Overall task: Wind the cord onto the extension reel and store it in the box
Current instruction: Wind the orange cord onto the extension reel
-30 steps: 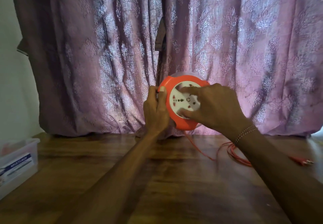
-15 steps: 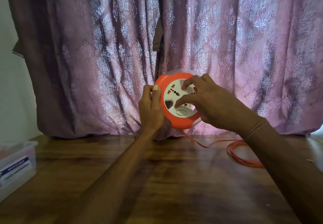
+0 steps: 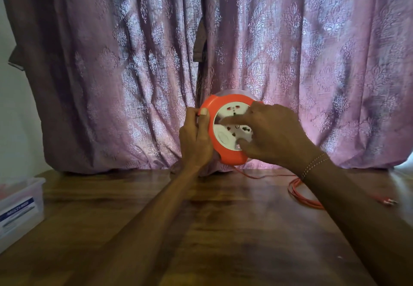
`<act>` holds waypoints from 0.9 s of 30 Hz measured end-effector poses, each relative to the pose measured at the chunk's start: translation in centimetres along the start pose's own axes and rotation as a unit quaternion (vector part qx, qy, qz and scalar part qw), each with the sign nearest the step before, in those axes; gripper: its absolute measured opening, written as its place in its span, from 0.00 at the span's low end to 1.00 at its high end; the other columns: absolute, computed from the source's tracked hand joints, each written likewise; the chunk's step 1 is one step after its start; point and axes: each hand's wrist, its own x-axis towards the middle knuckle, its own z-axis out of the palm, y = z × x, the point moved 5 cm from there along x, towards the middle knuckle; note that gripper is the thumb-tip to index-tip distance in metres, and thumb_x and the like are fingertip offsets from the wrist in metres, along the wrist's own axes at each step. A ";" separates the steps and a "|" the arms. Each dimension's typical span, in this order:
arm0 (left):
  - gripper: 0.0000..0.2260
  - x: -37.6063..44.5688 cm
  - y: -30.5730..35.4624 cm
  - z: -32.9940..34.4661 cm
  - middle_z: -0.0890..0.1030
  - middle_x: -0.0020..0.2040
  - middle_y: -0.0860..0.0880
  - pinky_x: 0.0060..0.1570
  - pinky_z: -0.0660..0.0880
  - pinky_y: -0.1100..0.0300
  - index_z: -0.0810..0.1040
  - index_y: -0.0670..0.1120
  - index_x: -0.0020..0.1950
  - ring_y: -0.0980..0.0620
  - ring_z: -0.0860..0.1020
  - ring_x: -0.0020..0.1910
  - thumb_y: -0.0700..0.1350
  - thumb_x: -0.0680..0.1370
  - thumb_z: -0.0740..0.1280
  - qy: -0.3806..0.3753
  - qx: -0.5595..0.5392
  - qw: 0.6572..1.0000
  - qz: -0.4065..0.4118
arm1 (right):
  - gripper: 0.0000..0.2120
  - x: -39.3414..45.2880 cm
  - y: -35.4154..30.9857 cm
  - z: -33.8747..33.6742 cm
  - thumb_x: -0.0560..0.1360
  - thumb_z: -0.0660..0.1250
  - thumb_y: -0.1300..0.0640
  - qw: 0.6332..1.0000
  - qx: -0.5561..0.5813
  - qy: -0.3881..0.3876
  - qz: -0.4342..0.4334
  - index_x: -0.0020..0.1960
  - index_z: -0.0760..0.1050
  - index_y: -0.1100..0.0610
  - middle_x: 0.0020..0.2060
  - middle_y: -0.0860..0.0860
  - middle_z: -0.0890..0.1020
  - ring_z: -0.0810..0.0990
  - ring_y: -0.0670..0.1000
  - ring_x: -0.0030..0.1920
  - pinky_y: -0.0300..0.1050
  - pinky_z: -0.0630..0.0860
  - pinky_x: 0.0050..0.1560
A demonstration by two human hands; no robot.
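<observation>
An orange extension reel (image 3: 225,154) with a white socket face is held upright above the far side of the wooden table (image 3: 223,230). My left hand (image 3: 195,139) grips its left rim, thumb on the front edge. My right hand (image 3: 271,135) lies over the white face, with a finger and the thumb pressed on it. An orange cord (image 3: 300,195) runs from under the reel to a loose coil on the table at the right, ending in a plug (image 3: 388,201). A clear plastic box (image 3: 21,207) with a blue and white label stands at the left edge.
A purple patterned curtain (image 3: 134,73) hangs right behind the table's far edge. A pale wall (image 3: 13,129) shows at the far left.
The white face has turned under my right hand, whose fingers have shifted around it. The loose cord on the table has shifted. My left hand keeps its hold on the rim.
</observation>
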 end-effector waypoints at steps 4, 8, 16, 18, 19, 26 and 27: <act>0.13 -0.1 0.2 0.1 0.77 0.33 0.56 0.40 0.76 0.43 0.70 0.49 0.44 0.56 0.74 0.34 0.56 0.82 0.57 0.001 -0.005 1.000 -0.007 | 0.33 -0.1 0.7 0.2 0.63 0.62 0.24 0.991 0.036 0.066 0.109 0.61 0.76 0.41 0.42 0.51 0.86 0.83 0.58 0.42 0.46 0.74 0.38; 0.14 -0.2 0.3 0.1 0.76 0.34 0.54 0.40 0.76 0.43 0.70 0.48 0.45 0.55 0.75 0.35 0.56 0.82 0.56 -0.003 -0.007 1.000 -0.010 | 0.32 0.0 0.5 -0.3 0.65 0.61 0.24 0.993 -0.007 0.080 0.089 0.59 0.77 0.45 0.39 0.51 0.85 0.83 0.57 0.40 0.43 0.67 0.35; 0.15 0.0 0.4 -0.2 0.77 0.34 0.52 0.40 0.76 0.40 0.71 0.43 0.45 0.50 0.75 0.35 0.54 0.82 0.57 0.008 -0.015 1.000 -0.014 | 0.16 0.2 0.2 -0.5 0.72 0.67 0.57 0.996 0.048 -0.054 -0.054 0.56 0.79 0.41 0.60 0.51 0.73 0.68 0.55 0.57 0.53 0.77 0.45; 0.14 -0.1 0.3 -0.2 0.76 0.33 0.53 0.39 0.75 0.41 0.70 0.44 0.45 0.53 0.74 0.34 0.54 0.82 0.57 0.008 -0.020 1.000 -0.012 | 0.24 0.2 -0.1 -0.1 0.70 0.67 0.62 0.994 0.034 -0.082 -0.056 0.59 0.77 0.37 0.66 0.51 0.69 0.66 0.55 0.61 0.53 0.76 0.49; 0.14 -0.1 0.3 -0.2 0.76 0.33 0.53 0.38 0.75 0.42 0.70 0.45 0.44 0.54 0.74 0.33 0.54 0.82 0.57 0.008 -0.022 1.000 -0.010 | 0.27 0.2 -0.4 0.1 0.69 0.69 0.62 0.993 0.032 -0.096 -0.057 0.60 0.76 0.36 0.68 0.52 0.67 0.65 0.56 0.62 0.53 0.75 0.51; 0.12 -0.1 0.2 0.1 0.76 0.33 0.54 0.41 0.76 0.41 0.70 0.48 0.44 0.52 0.75 0.35 0.55 0.82 0.57 -0.007 -0.011 1.000 -0.006 | 0.25 0.2 -0.7 0.4 0.66 0.73 0.56 0.997 0.000 -0.072 -0.036 0.57 0.77 0.33 0.61 0.55 0.75 0.75 0.59 0.58 0.52 0.72 0.51; 0.12 -0.1 0.2 0.1 0.76 0.34 0.54 0.41 0.76 0.41 0.70 0.48 0.44 0.51 0.75 0.35 0.55 0.82 0.57 -0.008 -0.010 1.000 -0.004 | 0.25 0.2 -0.6 0.4 0.66 0.72 0.56 0.998 -0.001 -0.059 -0.031 0.58 0.77 0.33 0.58 0.56 0.77 0.77 0.59 0.55 0.51 0.73 0.48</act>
